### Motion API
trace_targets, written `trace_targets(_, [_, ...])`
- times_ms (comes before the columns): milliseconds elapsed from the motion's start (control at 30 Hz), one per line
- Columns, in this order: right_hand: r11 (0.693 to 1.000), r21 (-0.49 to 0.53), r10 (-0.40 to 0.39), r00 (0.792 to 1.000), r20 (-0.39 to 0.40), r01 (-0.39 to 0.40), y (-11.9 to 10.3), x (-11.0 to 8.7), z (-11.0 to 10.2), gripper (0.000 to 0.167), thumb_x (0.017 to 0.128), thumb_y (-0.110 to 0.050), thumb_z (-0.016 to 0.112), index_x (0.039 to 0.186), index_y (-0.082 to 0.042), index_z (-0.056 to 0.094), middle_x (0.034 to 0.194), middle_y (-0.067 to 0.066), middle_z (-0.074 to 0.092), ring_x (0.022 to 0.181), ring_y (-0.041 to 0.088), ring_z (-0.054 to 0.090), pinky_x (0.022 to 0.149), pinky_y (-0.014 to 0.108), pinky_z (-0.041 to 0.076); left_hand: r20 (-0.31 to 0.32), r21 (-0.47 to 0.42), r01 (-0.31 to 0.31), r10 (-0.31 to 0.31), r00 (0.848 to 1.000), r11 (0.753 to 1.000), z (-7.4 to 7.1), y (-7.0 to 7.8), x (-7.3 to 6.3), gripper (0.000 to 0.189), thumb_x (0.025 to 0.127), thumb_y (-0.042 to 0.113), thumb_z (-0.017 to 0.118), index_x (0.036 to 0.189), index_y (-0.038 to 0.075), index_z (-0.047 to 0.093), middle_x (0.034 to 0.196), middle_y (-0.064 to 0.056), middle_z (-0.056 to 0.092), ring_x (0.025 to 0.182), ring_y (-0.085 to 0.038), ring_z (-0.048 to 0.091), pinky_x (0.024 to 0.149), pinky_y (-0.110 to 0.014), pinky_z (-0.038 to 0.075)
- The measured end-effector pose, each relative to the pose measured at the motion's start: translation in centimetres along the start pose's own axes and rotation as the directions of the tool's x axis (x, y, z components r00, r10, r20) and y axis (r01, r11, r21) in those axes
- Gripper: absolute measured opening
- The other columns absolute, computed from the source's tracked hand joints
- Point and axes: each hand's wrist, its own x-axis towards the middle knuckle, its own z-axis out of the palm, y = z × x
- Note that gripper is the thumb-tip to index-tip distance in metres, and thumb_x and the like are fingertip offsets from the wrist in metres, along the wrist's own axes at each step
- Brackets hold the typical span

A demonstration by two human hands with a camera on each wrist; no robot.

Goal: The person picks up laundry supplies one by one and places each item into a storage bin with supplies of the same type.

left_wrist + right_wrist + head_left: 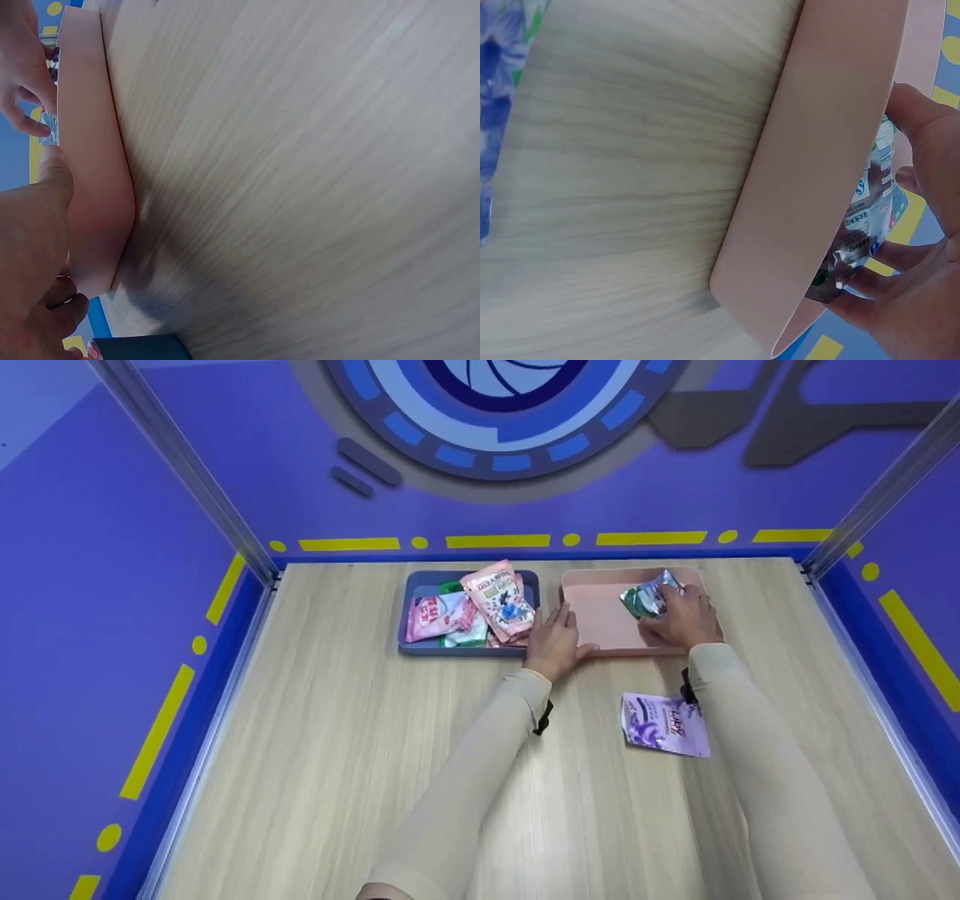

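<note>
In the head view my left hand (553, 645) rests against the near left corner of the pink tray (600, 622). Its fingers lie along the side wall, and its thumb touches the front rim. My right hand (684, 616) reaches into that tray's right part and grips a shiny silver and green packet (646, 598). The right wrist view shows the thumb and fingers around the packet (859, 225), partly behind the tray wall (810, 165). A purple pouch (664, 724) lies flat on the table, just below the right wrist.
Left of the pink tray stands a dark blue-grey tray (465, 652). Piled in it are several packets, among them a pale pink pouch (501, 600) on top and a pink packet (439, 616). Blue panels with yellow dashes (499, 541) enclose the wooden table (337, 735).
</note>
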Motion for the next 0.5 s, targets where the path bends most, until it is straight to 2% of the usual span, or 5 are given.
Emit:
trace_targets(300, [1.0, -0.024, -0.004, 0.998, 0.055, 0.006, 0.18, -0.06, 0.11, 0.083, 0.088, -0.041, 0.077, 0.151, -0.001, 0.04, 0.142, 0.04, 0.035, 0.123, 0.053, 0.038, 0.109, 0.071, 0.032, 0.0, 0.004, -0.01, 0.01, 1.0, 1.0, -0.15, 0.1, -0.15, 0.085, 0.096, 0.071, 0.048, 0.153, 0.008, 0.047, 0.164, -0.007, 0.038, 0.148, -0.02, 0.038, 0.125, -0.048, 0.021])
trace_targets(500, [1.0, -0.022, 0.007, 0.997, 0.073, -0.006, 0.24, -0.1, 0.17, 0.087, 0.089, -0.044, 0.076, 0.154, -0.006, 0.035, 0.139, 0.04, 0.035, 0.121, 0.054, 0.038, 0.107, 0.072, 0.032, -0.005, 0.024, -0.013, 0.013, 1.0, 1.0, -0.1, 0.04, -0.04, 0.086, 0.096, 0.072, 0.046, 0.154, 0.007, 0.046, 0.164, -0.008, 0.038, 0.148, -0.02, 0.039, 0.124, -0.049, 0.022])
